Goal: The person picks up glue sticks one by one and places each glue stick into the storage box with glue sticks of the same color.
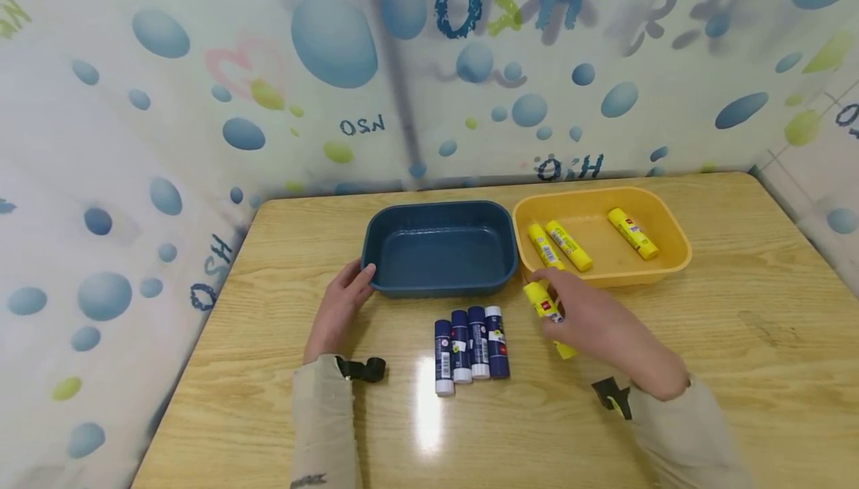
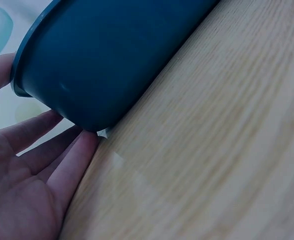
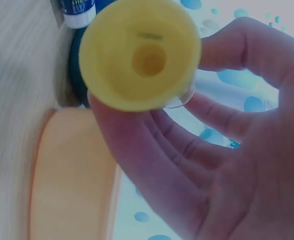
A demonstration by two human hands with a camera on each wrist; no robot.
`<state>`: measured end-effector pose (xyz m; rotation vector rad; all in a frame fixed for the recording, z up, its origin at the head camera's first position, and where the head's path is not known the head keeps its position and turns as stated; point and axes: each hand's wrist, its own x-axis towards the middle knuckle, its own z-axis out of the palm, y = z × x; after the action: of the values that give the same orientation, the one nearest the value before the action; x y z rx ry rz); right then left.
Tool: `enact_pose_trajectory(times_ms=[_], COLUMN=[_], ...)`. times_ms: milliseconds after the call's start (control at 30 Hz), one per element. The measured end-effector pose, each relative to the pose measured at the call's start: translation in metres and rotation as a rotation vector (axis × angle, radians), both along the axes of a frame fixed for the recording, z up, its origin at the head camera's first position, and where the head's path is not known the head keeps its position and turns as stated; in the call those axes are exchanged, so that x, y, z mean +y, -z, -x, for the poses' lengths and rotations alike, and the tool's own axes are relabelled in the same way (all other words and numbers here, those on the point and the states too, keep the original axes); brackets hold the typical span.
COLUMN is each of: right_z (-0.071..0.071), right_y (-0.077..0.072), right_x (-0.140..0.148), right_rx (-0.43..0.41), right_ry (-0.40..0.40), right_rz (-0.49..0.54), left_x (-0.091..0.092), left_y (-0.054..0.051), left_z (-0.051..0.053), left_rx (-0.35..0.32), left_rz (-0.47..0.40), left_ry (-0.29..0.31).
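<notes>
My left hand (image 1: 338, 306) holds the dark blue plastic bin (image 1: 439, 294) by its near left corner. In the left wrist view, its thumb is at the bin's rim and its fingers (image 2: 69, 165) touch the outer wall. A yellow glue stick (image 1: 540, 301) is gripped between the thumb and fingers of my right hand (image 1: 593, 317), just in front of the yellow bin (image 1: 644, 279). The right wrist view shows the round end of that glue stick (image 3: 137, 90) close up. Three more yellow glue sticks (image 1: 569, 245) lie inside the yellow bin.
Several dark blue and white glue sticks (image 1: 479, 344) lie side by side on the wooden table (image 1: 255, 370), in front of the blue bin. The two bins stand next to each other at the back edge, before a patterned curtain (image 1: 335, 153).
</notes>
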<state>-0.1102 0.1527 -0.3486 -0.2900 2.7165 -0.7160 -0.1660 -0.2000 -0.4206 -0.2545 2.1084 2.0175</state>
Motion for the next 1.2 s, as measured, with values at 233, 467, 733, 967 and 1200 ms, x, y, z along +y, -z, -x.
enact_pose_trajectory(times_ms=[233,467,733,967,1200], right_z=[0.011,0.026,0.04,0.062,0.085], right_y=[-0.013,-0.033,-0.046,-0.047,-0.045], right_x=[0.015,0.033,0.047,0.061,0.077], right_rx=[0.066,0.127,0.143,0.097,0.086], right_ry=[-0.025,-0.044,-0.043,-0.009,-0.013], right_rz=[-0.027,-0.128,-0.079,-0.045,-0.066], left_x=[0.004,0.004,0.004,-0.001,0.0], left_y=[-0.011,-0.011,-0.01,0.004,0.003], left_z=[-0.004,-0.005,-0.004,0.001,0.0], left_rx=[-0.021,-0.019,-0.02,-0.01,-0.012], left_rz=[-0.001,-0.002,-0.006,0.002,0.012], left_ry=[0.012,0.015,0.003,-0.012,-0.012])
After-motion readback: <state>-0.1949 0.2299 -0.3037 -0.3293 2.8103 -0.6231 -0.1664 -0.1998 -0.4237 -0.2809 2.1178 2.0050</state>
